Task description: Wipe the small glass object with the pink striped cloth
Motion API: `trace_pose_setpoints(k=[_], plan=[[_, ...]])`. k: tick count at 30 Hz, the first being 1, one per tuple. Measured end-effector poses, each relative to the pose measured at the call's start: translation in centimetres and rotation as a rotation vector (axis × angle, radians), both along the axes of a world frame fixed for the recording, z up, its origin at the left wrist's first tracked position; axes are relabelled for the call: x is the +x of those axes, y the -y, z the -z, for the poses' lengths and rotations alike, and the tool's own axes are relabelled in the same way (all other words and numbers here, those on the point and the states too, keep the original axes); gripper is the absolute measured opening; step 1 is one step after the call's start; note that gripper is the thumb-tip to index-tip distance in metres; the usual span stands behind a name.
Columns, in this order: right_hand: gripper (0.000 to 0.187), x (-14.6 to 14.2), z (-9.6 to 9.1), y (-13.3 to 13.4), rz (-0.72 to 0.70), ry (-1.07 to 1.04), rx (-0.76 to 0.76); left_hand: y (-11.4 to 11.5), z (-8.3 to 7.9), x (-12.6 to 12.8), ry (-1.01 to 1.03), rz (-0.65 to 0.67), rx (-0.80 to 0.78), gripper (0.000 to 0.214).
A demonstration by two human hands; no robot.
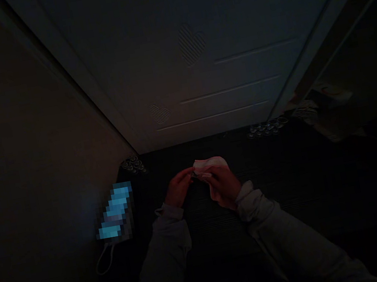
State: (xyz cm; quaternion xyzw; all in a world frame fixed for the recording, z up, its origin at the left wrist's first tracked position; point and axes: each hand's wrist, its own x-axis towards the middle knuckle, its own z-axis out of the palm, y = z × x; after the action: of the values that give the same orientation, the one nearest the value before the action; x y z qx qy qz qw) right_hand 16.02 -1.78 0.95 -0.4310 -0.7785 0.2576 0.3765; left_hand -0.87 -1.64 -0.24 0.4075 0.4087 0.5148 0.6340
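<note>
In the dim head view, a limp pink cloth [218,161] is held over a dark surface. My right hand [226,184] is closed on the cloth, fingers pinched near its left edge, and part of it hangs below the hand. My left hand [178,189] meets it from the left, thumb and fingertips pressed together at the cloth's edge. A small shiny thing [193,174] shows between the two hands' fingertips; it is too dark to tell its kind.
Left of my hands, a lit, pixelated screen [115,211] stands by the wall with a white loop [106,267] below it. Small shiny round things sit in clusters at the back left [133,164] and back right [266,128]. Behind rises a white panel [170,76] with heart reliefs.
</note>
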Motion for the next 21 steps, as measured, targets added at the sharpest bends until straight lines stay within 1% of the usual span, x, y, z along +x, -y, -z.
trace_pose_setpoints(k=[3, 5, 8, 11, 15, 21], plan=[[0.021, -0.12, 0.01, 0.05, 0.002, 0.023, 0.021, -0.07, 0.12, 0.19, -0.133, -0.145, 0.039, 0.032], [0.021, -0.11, 0.09, 0.07, 0.016, 0.037, 0.022, -0.1, 0.13, 0.27, -0.239, -0.187, 0.066, 0.032], [0.022, 0.02, 0.25, 0.02, 0.011, 0.052, 0.028, -0.05, -0.02, 0.3, -0.335, -0.147, 0.064, 0.031], [0.022, 0.11, 0.36, -0.04, 0.009, 0.067, 0.037, 0.01, -0.13, 0.23, -0.369, -0.102, 0.055, 0.029], [0.02, 0.09, 0.35, -0.01, 0.02, 0.06, 0.04, -0.07, 0.16, 0.02, -0.321, -0.081, 0.064, 0.028], [0.018, 0.07, 0.16, 0.05, 0.032, -0.008, -0.007, -0.16, 0.61, -0.38, -0.241, -0.028, 0.073, 0.03]])
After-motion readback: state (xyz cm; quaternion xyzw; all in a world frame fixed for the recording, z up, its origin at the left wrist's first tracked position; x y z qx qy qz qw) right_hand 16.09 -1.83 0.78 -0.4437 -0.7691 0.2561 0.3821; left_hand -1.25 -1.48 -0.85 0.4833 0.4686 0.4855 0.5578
